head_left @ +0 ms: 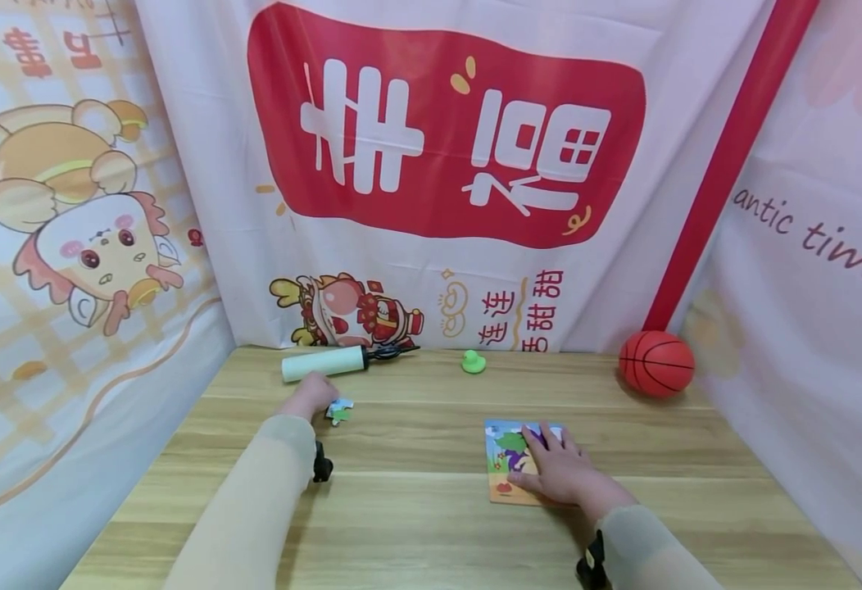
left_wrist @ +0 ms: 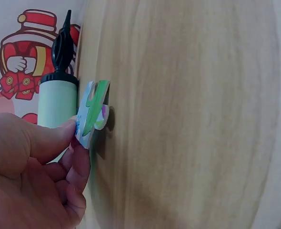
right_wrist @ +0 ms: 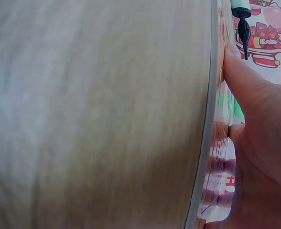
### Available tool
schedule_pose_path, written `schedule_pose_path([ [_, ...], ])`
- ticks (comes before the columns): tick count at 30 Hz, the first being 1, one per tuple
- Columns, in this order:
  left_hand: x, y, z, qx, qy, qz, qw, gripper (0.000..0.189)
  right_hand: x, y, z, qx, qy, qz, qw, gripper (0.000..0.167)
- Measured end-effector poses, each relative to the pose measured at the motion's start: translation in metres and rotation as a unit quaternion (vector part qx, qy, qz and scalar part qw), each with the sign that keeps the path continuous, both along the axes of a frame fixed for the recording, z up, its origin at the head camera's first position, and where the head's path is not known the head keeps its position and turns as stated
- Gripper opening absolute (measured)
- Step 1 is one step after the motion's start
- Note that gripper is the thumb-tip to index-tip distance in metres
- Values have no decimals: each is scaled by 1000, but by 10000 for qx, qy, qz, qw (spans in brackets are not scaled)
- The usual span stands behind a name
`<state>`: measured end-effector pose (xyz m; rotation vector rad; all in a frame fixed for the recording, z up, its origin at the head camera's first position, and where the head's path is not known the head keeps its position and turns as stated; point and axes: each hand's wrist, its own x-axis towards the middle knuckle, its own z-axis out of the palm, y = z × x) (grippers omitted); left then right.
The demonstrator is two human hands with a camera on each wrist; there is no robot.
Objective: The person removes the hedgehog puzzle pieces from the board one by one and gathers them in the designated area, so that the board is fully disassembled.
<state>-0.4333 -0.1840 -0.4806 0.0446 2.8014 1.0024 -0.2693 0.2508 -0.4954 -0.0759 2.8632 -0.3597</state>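
Observation:
My left hand [head_left: 315, 395] pinches a jigsaw puzzle piece [left_wrist: 94, 112] between thumb and fingers, low over the left part of the table. The piece is pale blue and green, with a bit of purple and white showing at its right side. On the right, my right hand [head_left: 560, 471] lies with fingers spread on a colourful puzzle board [head_left: 501, 483]. A green and purple picture with a blue sky and orange ground shows on the board, and the hand hides its right part. In the right wrist view the board appears edge-on under the fingertips [right_wrist: 231, 166].
A pale green hand pump [head_left: 325, 363] with a black nozzle lies at the back left, just beyond my left hand. A small green duck [head_left: 473, 361] sits at the back middle, and a red ball [head_left: 656, 364] at the back right. Printed cloths [head_left: 431, 270] hang around the wooden table [head_left: 416, 524].

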Motion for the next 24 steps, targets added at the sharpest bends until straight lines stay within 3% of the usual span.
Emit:
schedule_pose_path([
  [7,7,-1,4,177,-69,79,9998,13,1,-2,3,68,11,15,10000,98],
  [14,2,9,1,4,29,248,9997,15,1,-2,4,7,10,29,10000,98],
  [19,-1,40,8,224,519,65,9984,7,2,1,2,1,58,16,10000,97],
  [24,8,94,16,454,708,-319,9959,7,2,1,2,-55,33,29,10000,97],
])
